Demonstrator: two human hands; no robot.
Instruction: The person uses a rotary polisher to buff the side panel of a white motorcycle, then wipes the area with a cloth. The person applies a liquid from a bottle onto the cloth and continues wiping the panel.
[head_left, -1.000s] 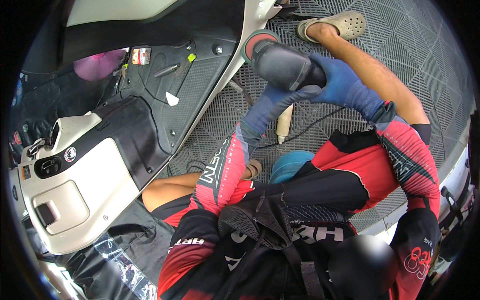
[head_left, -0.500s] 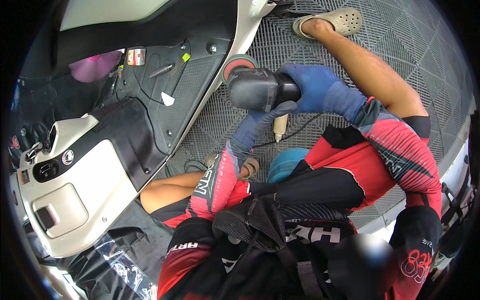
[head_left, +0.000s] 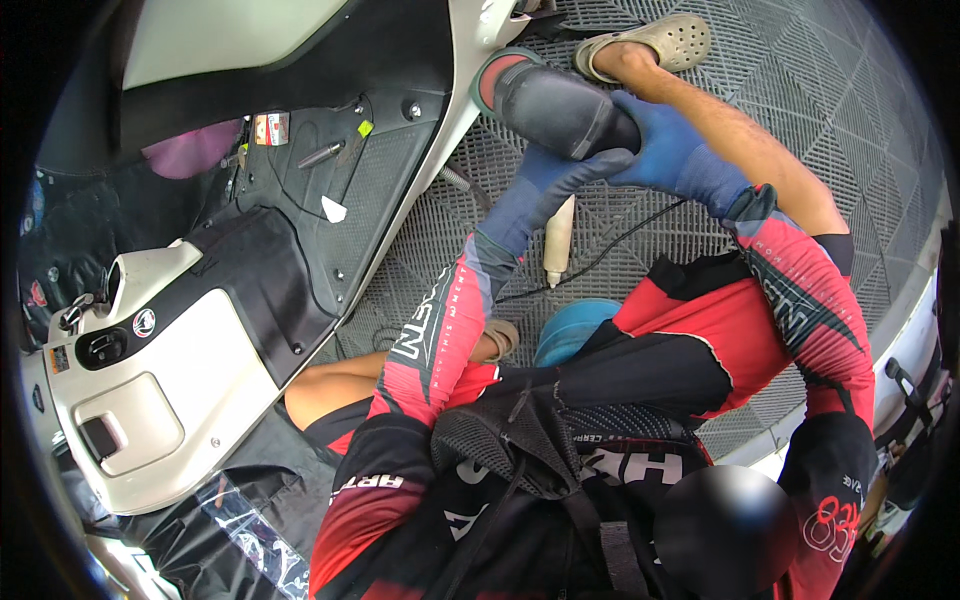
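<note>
A cream-and-black scooter [head_left: 175, 350] sits at nine o'clock; near one o'clock, the black polisher [head_left: 555, 108]; the left hand [head_left: 562, 172] clamps its six-o'clock side, a bottle [head_left: 559, 238] lies below, the right hand [head_left: 672, 150] grips its four-o'clock end.

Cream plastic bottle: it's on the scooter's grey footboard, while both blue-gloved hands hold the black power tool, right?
Wrong place: the head view shows the cream plastic bottle on the grey lattice floor. The blue-gloved left hand and right hand hold the black power tool.
</note>
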